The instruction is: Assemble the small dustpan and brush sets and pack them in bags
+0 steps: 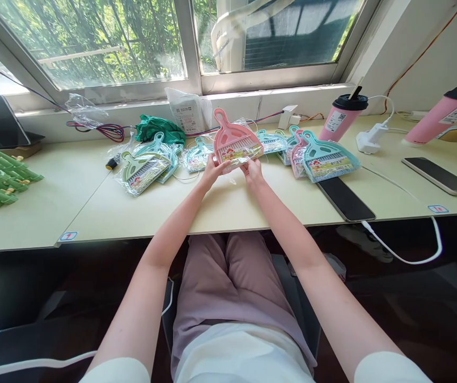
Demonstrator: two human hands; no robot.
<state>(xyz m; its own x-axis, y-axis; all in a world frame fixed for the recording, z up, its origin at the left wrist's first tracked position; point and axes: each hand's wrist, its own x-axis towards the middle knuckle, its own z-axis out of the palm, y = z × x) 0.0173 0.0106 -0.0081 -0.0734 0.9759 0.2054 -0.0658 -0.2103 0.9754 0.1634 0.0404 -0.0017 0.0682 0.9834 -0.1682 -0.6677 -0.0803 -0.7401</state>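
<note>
Between my two hands I hold a pink mini dustpan and brush set [236, 139], upright with its handle pointing up, in a clear wrapper with a printed label. My left hand [213, 171] is closed on its lower left corner, and my right hand [251, 169] grips the lower right. To the left lie a green wrapped set [144, 171] and a blue one [168, 151] partly under it. Another blue set [199, 155] is just behind my left hand. On the right, a blue set [329, 159] overlaps a pink one [298, 157]; a further blue set [273, 142] lies behind.
A phone [348, 198] on a white cable lies under the right pile, with a second phone [441, 175] farther right. Pink cups [342, 118], a charger [372, 137], a green plastic bag [159, 129] and bundled wires [101, 130] stand toward the window. Green stalks [1, 178] lie at left.
</note>
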